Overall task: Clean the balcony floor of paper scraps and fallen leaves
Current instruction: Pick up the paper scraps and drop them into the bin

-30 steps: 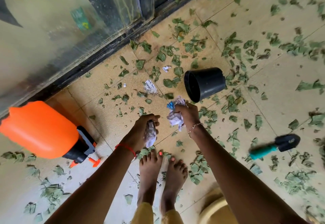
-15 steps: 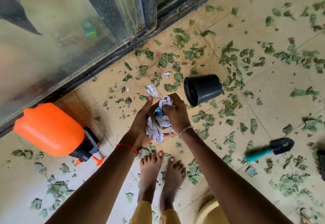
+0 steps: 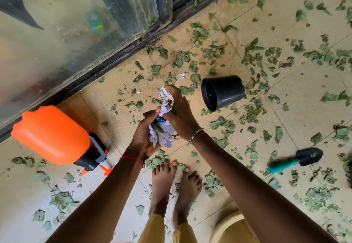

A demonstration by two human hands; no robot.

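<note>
While standing barefoot, grips crumpled paper wad [image 3: 162, 137] in curled left hand [image 3: 142, 134]; clamps same wad from above with right hand [image 3: 182, 117]. Finds printed scrap [image 3: 162, 92] at right fingertips, leaves [image 3: 213, 51] scattered all round, black pot [image 3: 226, 92] just right of right hand, orange sprayer [image 3: 51, 134] left of left hand.

The sprayer [image 3: 50, 134] lies left of the feet [image 3: 175, 185], the pot [image 3: 222, 92] and trowel [image 3: 295, 158] right.

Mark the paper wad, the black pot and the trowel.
paper wad [image 3: 165, 141]: head view, crumpled lower fold.
black pot [image 3: 231, 90]: head view, outer side wall.
trowel [image 3: 282, 165]: head view, teal handle.
</note>
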